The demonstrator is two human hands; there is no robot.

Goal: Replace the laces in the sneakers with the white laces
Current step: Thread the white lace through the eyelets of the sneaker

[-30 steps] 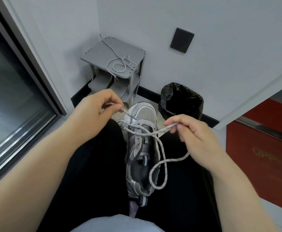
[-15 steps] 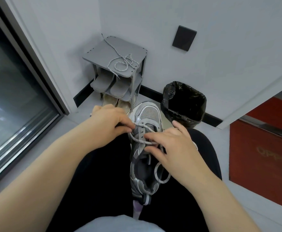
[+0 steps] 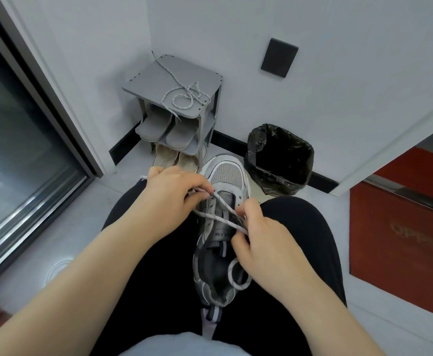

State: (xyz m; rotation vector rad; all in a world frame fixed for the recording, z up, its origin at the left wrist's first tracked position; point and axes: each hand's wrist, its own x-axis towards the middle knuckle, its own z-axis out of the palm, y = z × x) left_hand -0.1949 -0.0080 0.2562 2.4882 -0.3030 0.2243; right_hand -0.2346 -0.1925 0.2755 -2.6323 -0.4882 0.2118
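Sneaker: grey and white, the only one in view. It lies on the person's lap between the thighs, toe pointing away, heel opening toward the body.

Lace: pale cord with grey flecks. Two strands cross over the tongue near the toe end, and the rows nearer the collar look unthreaded. The slack forms a small ring at the heel opening, just beside the right hand. A second ago that slack hung as a long loop past the collar, so it has been drawn up.

Left hand: down at the left eyelet row, thumb and forefinger pinching one strand. A second ago it held that end raised, off to the left of the shoe.

Right hand: at the right eyelet row, fingertips pinching the other strand close to the shoe's edge. A second ago it held the cord up and out to the right, pulled taut.

Reading of the change: the pull-through for this crossing looks finished. Both hands have come down to the sneaker, probably to feed the ends into the next pair of eyelets. Lacing is judged to be at an early stage, with most rows left.

Second lace: a similar flecked cord, coiled loosely on top of the grey shoe rack, well apart from the hands and unmoved. Whether it is a removed lace or a spare cannot be told.
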